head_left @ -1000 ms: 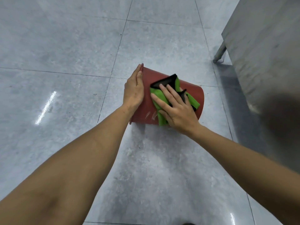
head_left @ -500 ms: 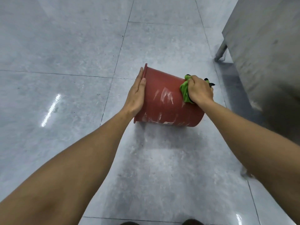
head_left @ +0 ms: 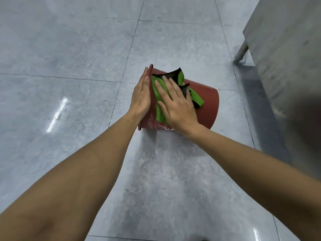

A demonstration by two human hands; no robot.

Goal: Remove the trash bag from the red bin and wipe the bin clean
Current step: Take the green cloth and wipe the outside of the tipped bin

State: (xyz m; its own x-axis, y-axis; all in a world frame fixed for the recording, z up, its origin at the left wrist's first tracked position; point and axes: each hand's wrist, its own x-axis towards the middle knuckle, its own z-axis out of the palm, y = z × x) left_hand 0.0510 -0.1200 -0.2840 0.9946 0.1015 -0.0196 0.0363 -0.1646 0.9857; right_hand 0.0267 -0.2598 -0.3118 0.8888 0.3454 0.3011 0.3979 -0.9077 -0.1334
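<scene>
No bag shows on the red bin (head_left: 206, 105); my right hand (head_left: 175, 101), fingers flat, presses the green cloth (head_left: 159, 94) against its side, while my left hand (head_left: 141, 96) braces the rim, fingers straight.

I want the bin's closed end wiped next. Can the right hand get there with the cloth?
Probably yes: the right hand presses the green cloth flat on the red bin, and the wall toward the closed end lies bare.

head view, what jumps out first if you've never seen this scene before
The red bin lies on its side on the grey tiled floor, mid-frame, its rim pointing left. A bright green and black cloth is spread over its upper side, pressed flat under the right hand, while the left hand rests flat against the rim. A grey metal cabinet stands at the right edge.
</scene>
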